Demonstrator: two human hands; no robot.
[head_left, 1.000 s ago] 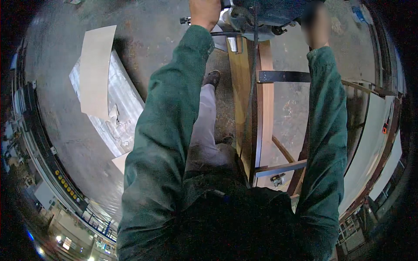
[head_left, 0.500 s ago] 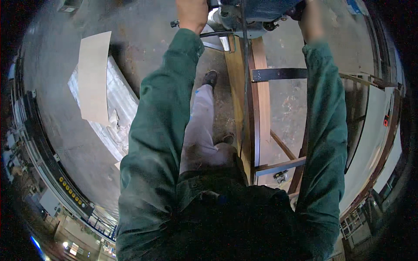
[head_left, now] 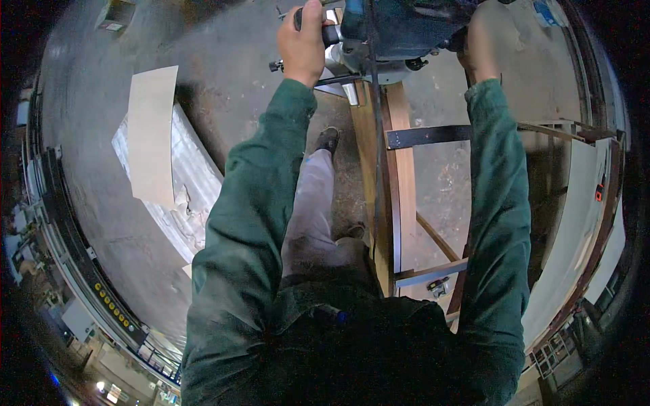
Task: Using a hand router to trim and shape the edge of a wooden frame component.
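Note:
My left hand (head_left: 302,42) is closed around the black side handle of a blue power tool (head_left: 399,30) at the top of the view. On the tool's other side my right hand (head_left: 479,51) grips its rear part. The tool rests on the upper end of a long wooden board (head_left: 399,176) set on edge, which runs down toward my body. A black cord (head_left: 374,155) hangs from the tool along the board. Both arms wear green sleeves.
A dark metal crossbar (head_left: 433,135) and wooden braces (head_left: 433,233) form a frame around the board. A flat pale board (head_left: 150,135) lies on a silvery sheet (head_left: 183,196) on the concrete floor at left. White panels (head_left: 575,223) lean at right.
The tool and both hands sit lower in the view than before, so more of the blue body shows. My grip on it is unchanged.

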